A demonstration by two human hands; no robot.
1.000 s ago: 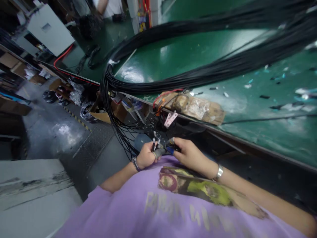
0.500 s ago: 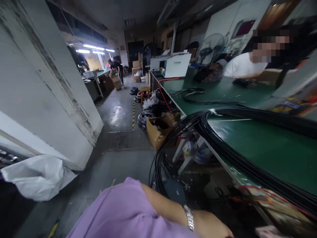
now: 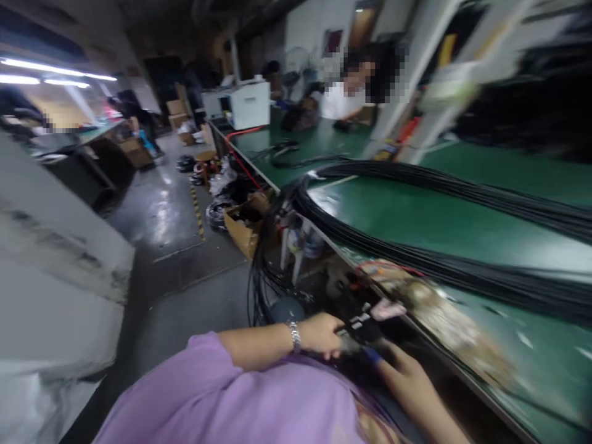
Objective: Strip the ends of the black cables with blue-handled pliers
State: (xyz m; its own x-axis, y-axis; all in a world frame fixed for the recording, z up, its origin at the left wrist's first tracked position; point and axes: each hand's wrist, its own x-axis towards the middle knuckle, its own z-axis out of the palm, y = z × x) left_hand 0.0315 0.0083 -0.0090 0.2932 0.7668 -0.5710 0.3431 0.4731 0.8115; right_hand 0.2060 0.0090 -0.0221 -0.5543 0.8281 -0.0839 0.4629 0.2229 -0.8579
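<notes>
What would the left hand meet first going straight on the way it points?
Probably the right hand: its blue-wrapped digit lies just ahead of the left hand. Blur leaves the depth, and any contact, unclear.

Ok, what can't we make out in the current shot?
All in the head view:
Left hand and right hand: motion blur hides their exact finger grip.
White bits between them: too small and blurred to identify.
Black cables: cut off by the right edge.
Cardboard box: shadow hides its contents.
Shirt print: cut off by the bottom edge.
</notes>
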